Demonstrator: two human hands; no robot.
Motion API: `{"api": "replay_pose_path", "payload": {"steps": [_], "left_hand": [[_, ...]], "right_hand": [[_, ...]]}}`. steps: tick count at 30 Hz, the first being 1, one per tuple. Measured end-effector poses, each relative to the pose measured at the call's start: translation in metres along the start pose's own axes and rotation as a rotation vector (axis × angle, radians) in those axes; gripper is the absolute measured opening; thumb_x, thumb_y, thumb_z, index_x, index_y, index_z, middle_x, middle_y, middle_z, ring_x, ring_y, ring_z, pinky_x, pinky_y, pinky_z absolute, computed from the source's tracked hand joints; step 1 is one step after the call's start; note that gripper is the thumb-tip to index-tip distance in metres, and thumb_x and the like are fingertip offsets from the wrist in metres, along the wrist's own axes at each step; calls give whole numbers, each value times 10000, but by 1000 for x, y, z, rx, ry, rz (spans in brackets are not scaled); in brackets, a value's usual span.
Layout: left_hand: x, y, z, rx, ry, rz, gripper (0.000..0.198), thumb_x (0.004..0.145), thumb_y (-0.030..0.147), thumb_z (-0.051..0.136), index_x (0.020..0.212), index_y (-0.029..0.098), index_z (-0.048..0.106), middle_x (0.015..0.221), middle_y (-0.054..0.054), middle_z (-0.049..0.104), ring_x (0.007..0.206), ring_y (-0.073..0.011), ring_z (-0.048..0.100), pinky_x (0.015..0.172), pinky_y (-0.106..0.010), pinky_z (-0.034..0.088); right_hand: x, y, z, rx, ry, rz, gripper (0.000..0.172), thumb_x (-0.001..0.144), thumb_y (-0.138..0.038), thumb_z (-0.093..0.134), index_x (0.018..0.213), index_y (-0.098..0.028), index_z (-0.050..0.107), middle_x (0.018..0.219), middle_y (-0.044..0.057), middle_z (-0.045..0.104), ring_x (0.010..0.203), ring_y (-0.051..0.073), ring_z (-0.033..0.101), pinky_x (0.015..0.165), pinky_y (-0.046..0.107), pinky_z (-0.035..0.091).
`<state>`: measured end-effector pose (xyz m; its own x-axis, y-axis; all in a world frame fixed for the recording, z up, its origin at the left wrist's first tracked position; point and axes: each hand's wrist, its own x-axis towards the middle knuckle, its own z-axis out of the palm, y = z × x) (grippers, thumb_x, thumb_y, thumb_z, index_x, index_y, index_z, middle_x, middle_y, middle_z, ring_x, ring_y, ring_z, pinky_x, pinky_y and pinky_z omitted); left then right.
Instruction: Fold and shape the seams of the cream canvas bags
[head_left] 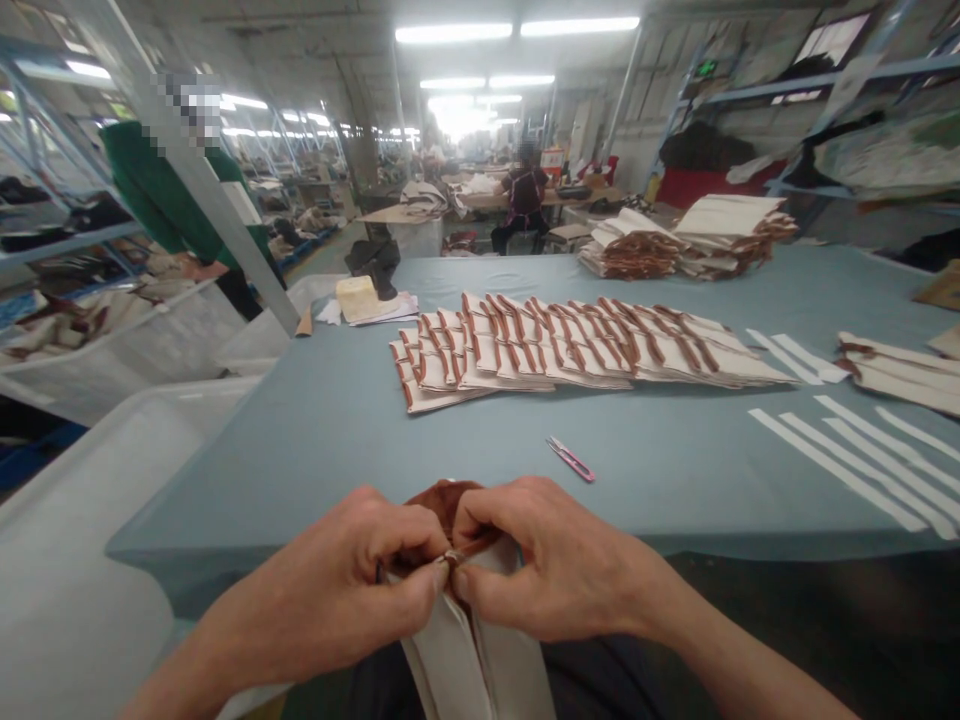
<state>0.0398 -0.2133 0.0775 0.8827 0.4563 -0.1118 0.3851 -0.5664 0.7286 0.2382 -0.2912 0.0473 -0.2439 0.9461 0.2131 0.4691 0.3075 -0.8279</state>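
A cream fabric piece with brown trim hangs over the table's near edge toward my lap. My left hand pinches its upper edge between thumb and forefinger. Close against it, my right hand pinches the same piece at the brown trim, the thumbs almost touching. The exact spot between the fingertips is partly hidden. Beyond my hands, pink thread snips lie on the blue-covered table. Farther back, a row of overlapping cream pieces with brown edges is spread across the table.
White strips and another cream-and-brown piece lie at the right. Stacked pieces stand at the back. A yellowish block sits back left, near a metal post. White bins flank the left; a person in green stands beyond.
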Motion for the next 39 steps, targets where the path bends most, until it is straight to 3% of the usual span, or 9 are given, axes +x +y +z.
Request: {"api": "replay_pose_path", "payload": {"steps": [3, 6, 12, 18, 23, 27, 31, 34, 39], "left_hand": [[4, -2, 8, 66, 45, 4, 170, 766, 134, 476, 602, 180, 470, 558, 66, 412, 527, -75, 381, 515, -217, 260], [6, -5, 15, 186, 146, 61, 167, 781, 139, 461, 620, 181, 455, 579, 65, 402, 530, -74, 371, 529, -232, 249], [4, -6, 18, 244, 201, 90, 180, 842, 126, 475, 747, 180, 617, 624, 50, 568, 559, -92, 484, 557, -227, 326], [-2, -9, 22, 318, 293, 177, 150, 874, 108, 511, 769, 194, 575, 669, 59, 586, 584, -92, 526, 580, -215, 376], [-6, -14, 28, 404, 340, 298, 170, 942, 80, 503, 830, 189, 570, 732, 44, 605, 627, -100, 568, 610, -220, 416], [-6, -21, 33, 429, 365, 344, 128, 998, 87, 511, 947, 177, 587, 836, 6, 684, 711, -118, 652, 663, -222, 472], [-4, -29, 39, 460, 356, 423, 159, 1024, 78, 477, 975, 177, 591, 825, -11, 717, 722, -138, 699, 680, -233, 520], [-1, -32, 42, 473, 390, 465, 189, 1032, 81, 456, 957, 194, 587, 782, 0, 717, 686, -140, 698, 653, -231, 528], [2, -26, 43, 479, 428, 520, 205, 1049, 79, 420, 999, 216, 564, 830, -15, 746, 721, -159, 718, 684, -242, 541]], "right_hand": [[2, 0, 0, -30, -4, 7, 156, 749, -120, 636, 697, -199, 511, 642, -71, 548, 573, 82, 428, 611, 240, 283], [3, 1, -2, -82, -27, 47, 113, 747, -103, 608, 711, -197, 557, 629, -65, 558, 560, 89, 416, 608, 251, 274], [3, 0, -2, -201, -80, 145, 103, 768, -148, 612, 686, -192, 568, 608, -39, 566, 568, 108, 416, 592, 274, 234], [4, -6, -2, -256, -111, 126, 94, 802, -145, 591, 735, -201, 626, 660, -8, 641, 597, 136, 448, 601, 294, 232], [7, -7, 1, -296, -158, 44, 145, 826, -105, 562, 871, -190, 670, 885, 47, 748, 724, 167, 569, 651, 298, 286], [5, -2, 1, -270, -127, 38, 139, 814, -125, 559, 850, -188, 677, 773, 26, 711, 642, 154, 498, 628, 296, 269], [0, 6, 4, -283, -107, 78, 91, 785, -123, 584, 800, -178, 655, 804, 43, 724, 680, 156, 521, 638, 286, 280], [-5, 13, 6, -213, -80, 110, 75, 756, -113, 602, 734, -184, 613, 728, -1, 673, 651, 136, 506, 633, 272, 287], [-11, 20, 12, 112, 53, 145, 109, 728, -130, 545, 670, -211, 502, 629, -67, 497, 608, 113, 442, 610, 255, 301]]}}
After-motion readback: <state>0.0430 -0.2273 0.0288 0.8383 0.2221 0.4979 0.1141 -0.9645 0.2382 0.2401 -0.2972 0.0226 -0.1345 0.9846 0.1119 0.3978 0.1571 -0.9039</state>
